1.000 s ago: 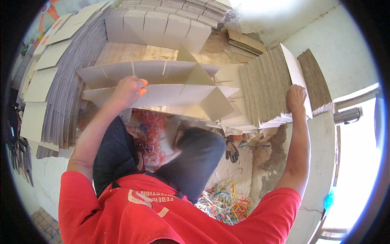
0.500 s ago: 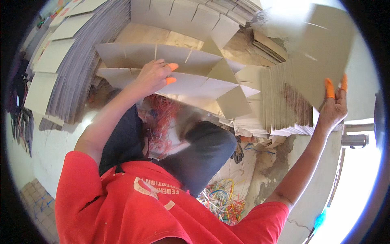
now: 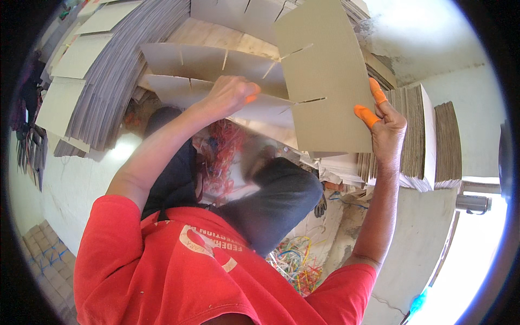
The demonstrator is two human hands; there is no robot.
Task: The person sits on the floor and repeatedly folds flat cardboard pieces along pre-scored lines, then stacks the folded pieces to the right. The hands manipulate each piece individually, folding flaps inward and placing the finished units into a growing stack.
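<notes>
The right hand (image 3: 389,135) pinches a card (image 3: 327,76) near its lower right corner, one orange cap (image 3: 367,115) lying on the card's face. The card is raised before the person, its two slits running in from the left edge, toward two strips (image 3: 200,59) standing on edge over a pale board (image 3: 216,33). The left hand (image 3: 230,96) is curled at the nearer strip; I cannot tell whether it grips that strip. To do this well, I would keep the card square to the strips, match each slit to a strip's slit, and steady both strips with the left hand; pushing at a slant could crease the card. A tall stack (image 3: 103,92) stands at the left, another (image 3: 414,124) beyond the right hand. The card hides the strips' right ends and whatever is behind it, and its top corner meets the picture's upper edge. The left fingertips are mostly folded from view, and the floor between the legs is blurred.
</notes>
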